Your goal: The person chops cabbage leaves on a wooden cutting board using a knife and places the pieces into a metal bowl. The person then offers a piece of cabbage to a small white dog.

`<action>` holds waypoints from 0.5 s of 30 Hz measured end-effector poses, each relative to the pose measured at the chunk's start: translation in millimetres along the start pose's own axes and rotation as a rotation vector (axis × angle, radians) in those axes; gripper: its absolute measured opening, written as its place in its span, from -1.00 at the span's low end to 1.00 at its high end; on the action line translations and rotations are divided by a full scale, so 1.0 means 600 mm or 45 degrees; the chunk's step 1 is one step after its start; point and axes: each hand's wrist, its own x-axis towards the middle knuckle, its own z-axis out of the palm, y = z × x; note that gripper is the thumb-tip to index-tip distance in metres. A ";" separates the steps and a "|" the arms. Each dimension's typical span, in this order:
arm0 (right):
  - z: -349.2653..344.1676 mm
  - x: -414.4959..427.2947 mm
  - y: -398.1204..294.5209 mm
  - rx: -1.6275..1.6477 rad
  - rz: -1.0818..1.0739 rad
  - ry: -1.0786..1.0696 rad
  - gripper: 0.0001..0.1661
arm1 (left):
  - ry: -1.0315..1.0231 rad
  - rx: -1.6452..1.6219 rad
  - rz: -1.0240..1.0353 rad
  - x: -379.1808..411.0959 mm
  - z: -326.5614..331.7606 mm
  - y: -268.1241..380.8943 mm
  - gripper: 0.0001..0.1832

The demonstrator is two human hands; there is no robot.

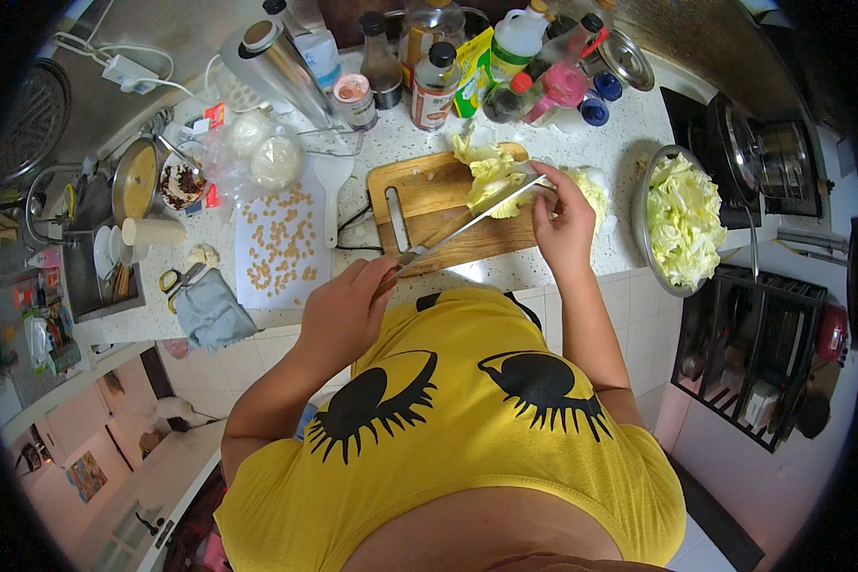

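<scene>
My left hand is closed round the handle of a kitchen knife, whose blade slants up to the right over a wooden cutting board. At the blade's far end, the thumb and bent fingers of my right hand meet near its tip; whether they pinch the blade or a leaf is unclear. Pale cabbage leaves lie on the board's upper right part, partly behind the blade. More cabbage lies just past the board, partly hidden by my right hand. Cut cabbage leaves fill a metal bowl.
Bottles and jars, among them a black-capped bottle, line the back. At left are a white sheet with scattered nuts or beans, a white spatula, scissors, a blue-grey cloth and a sink. A stove stands at right.
</scene>
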 end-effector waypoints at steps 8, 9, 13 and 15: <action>-0.004 -0.001 0.007 0.041 -0.008 0.016 -0.52 | -0.019 0.061 -0.021 0.007 0.003 0.002 -0.69; -0.006 -0.001 0.007 0.067 0.024 0.017 -0.52 | -0.026 0.072 -0.027 0.007 0.004 0.001 -0.69; -0.005 -0.002 0.009 -0.021 -0.068 0.034 -0.53 | -0.034 0.109 -0.046 0.007 0.009 -0.003 -0.70; -0.005 -0.003 0.007 -0.043 -0.088 0.032 -0.53 | -0.030 0.118 -0.049 0.007 0.010 -0.003 -0.70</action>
